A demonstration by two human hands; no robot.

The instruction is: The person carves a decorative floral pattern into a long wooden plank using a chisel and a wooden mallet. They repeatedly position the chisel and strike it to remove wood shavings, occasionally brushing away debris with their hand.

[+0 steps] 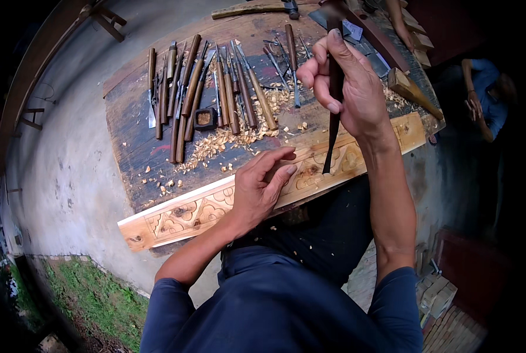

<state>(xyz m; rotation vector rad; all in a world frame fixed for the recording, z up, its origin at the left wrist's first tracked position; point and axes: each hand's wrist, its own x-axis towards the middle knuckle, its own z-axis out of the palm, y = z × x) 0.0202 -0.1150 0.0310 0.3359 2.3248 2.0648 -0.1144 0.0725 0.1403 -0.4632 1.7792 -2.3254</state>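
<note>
A long, pale wooden board (207,206) lies slantwise along the near edge of the work table, with flower-like outlines carved or marked along its face. My right hand (357,88) is raised above the board's right half, its fingers closed around a dark carving chisel (334,132). The chisel stands nearly upright, and its flared dark end meets the carved pattern or hovers just over it; I cannot tell which. My left hand (261,187) rests on the middle of the board, holding nothing, with the fingers loosely bent and the thumb apart.
Several carving tools (189,88) with wooden handles lie across the worn table (127,135) among wood shavings (210,150). A small dark square box (205,119) sits between them. A wooden mallet (416,94) lies at right. Another person (486,88) is beyond the table's right side.
</note>
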